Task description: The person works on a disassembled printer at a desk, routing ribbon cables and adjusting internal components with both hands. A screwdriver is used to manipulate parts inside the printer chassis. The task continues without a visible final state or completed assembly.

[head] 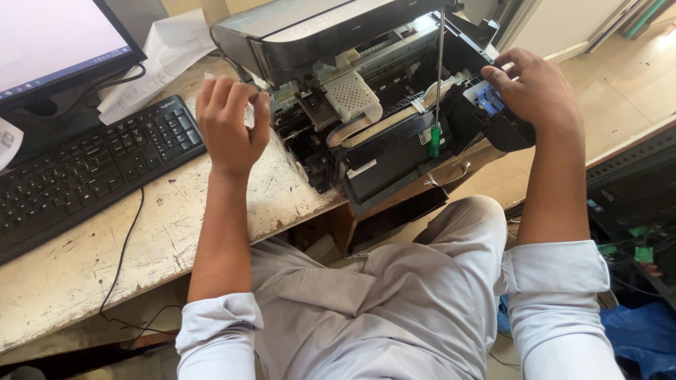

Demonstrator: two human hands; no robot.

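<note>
Here, the left hand [229,123] braced the opened printer [366,105], grip curled on its edge; the right hand [531,91] pinched the blue carriage [486,98], which needs careful freeing.

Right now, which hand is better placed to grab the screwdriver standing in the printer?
Right, probably. The right hand rests on the blue carriage part, just beside the screwdriver. The left hand grips the printer at its far left side.

I'm seeing the printer [366,105] sitting at twelve o'clock on the desk [176,225], the keyboard [91,169] lying at nine, the monitor [56,42] standing behind it, papers [162,56] lying between
</note>
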